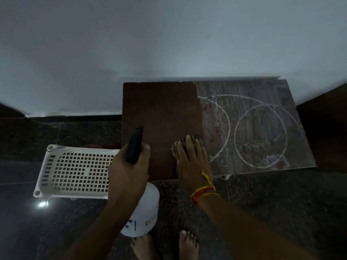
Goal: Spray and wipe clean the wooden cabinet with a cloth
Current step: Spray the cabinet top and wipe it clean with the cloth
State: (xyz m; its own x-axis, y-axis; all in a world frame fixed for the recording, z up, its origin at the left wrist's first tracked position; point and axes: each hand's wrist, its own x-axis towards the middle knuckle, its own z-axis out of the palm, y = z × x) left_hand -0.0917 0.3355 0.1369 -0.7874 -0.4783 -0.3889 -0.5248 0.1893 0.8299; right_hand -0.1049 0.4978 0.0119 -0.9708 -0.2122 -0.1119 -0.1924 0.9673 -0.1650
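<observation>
Right hand (191, 162) flat, fingers spread, pressing the cloth (185, 147) on the cabinet (161, 117) top's near right edge. Unwiped dark wood mostly up and left of that grip, long axis running away toward the wall. Left hand (127, 171) closed round the sprayer (139, 207), just beside.

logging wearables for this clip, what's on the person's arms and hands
Both forearms are bare, with no sleeves or gloves in view. The right wrist carries a tied thread band in red, orange and yellow, with a loose yellow end trailing toward the right hand. The left hand shows no rings or bands.
</observation>
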